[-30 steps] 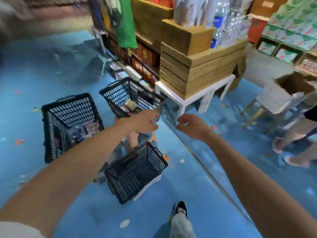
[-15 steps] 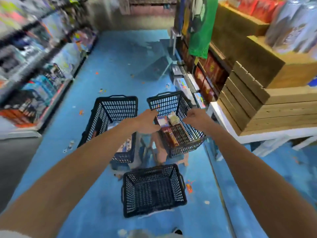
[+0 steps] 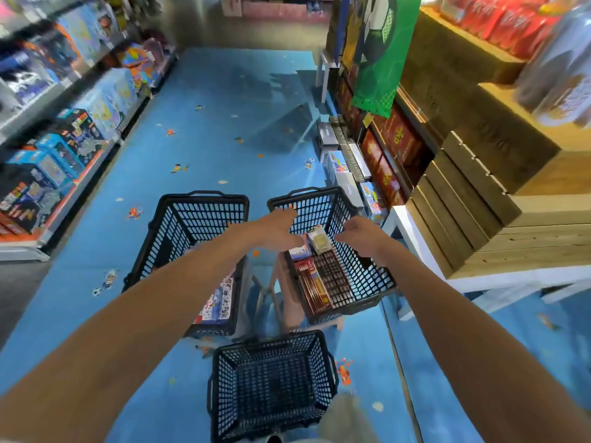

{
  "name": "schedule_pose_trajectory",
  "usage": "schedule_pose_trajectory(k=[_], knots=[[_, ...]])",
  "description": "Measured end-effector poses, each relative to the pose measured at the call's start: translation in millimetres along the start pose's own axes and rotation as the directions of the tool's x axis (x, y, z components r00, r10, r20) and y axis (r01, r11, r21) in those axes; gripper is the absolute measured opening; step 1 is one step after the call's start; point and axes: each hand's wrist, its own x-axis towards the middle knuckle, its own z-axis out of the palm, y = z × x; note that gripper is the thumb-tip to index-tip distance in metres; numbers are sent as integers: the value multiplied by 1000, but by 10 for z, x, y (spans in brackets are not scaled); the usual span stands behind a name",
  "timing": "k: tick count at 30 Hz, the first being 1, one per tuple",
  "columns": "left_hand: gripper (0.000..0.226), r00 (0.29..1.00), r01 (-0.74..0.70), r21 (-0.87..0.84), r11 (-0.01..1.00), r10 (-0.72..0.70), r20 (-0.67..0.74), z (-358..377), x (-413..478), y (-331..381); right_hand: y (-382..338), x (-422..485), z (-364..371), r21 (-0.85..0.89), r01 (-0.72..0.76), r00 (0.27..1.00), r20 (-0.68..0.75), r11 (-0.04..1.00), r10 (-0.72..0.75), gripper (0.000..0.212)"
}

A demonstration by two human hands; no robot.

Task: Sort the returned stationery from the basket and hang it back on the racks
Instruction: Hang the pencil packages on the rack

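Note:
Three black mesh baskets stand on the blue floor. The right basket (image 3: 367,276) rests on a small stool and holds red and dark stationery packs (image 3: 323,279) and a small yellowish box (image 3: 319,239). My left hand (image 3: 278,230) hovers over its left rim, fingers spread, holding nothing. Above the basket's right side is my right hand (image 3: 359,233), fingers loosely curled and empty. The left basket (image 3: 192,219) holds blue-and-white printed packs (image 3: 220,298). The near basket (image 3: 271,382) holds nothing.
Shelves of boxed toys (image 3: 57,148) line the left side of the aisle. On the right a wooden crate display (image 3: 479,203) sits on a white table (image 3: 403,231), with a green flag (image 3: 380,52) above. Boxes (image 3: 345,174) lie along the right shelf base.
My view has swung left from the crates toward the aisle. Both hands moved forward over the right basket, and my left hand's fingers have spread.

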Motion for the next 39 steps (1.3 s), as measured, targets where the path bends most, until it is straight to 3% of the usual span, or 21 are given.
schedule_pose_trajectory(k=[2,6,9,11,13,15,18,19,23,30,34,37,39], knots=[[73,1000,-1,-26,1000,2,7,52,233,-17,66,174,-11,34,-23,1000,19,999,22,50],[66,998,62,-108,992,-59,33,237,800,-85,300,662,28,59,-98,990,110,993,91,17],[53,991,131,-229,965,-119,65,442,1230,-225,596,1147,142,93,-156,967,219,983,133,17],[67,979,197,-336,921,-171,108,741,1651,-493,768,1395,234,89,-223,935,300,971,188,14],[77,956,290,-433,853,-240,167,1285,2193,-946,946,1656,336,76,-292,888,393,953,241,34],[63,932,362,-510,780,-305,196,1339,2208,-780,1181,1977,473,68,-345,847,453,936,279,47],[14,890,446,-651,614,-379,253,1320,2262,-448,1497,2349,692,37,-379,826,463,925,320,48],[8,877,467,-673,573,-395,273,1426,2363,-442,1559,2427,761,51,-397,824,459,916,332,48],[27,819,522,-767,374,-470,328,1979,2708,-485,1892,2701,1114,53,-450,795,478,891,373,46],[44,589,667,-738,99,-677,442,2878,3069,-647,2383,2845,1667,22,-471,746,543,882,384,10],[65,460,693,-718,-68,-725,513,3121,3204,-652,2721,2923,1908,-19,-429,738,569,903,363,46],[62,428,682,-725,-101,-749,506,3264,3264,-672,2762,2973,1939,27,-471,741,555,882,379,47],[57,419,663,-740,-114,-763,492,3328,3269,-663,2770,3000,1929,52,-479,730,578,876,365,30]])
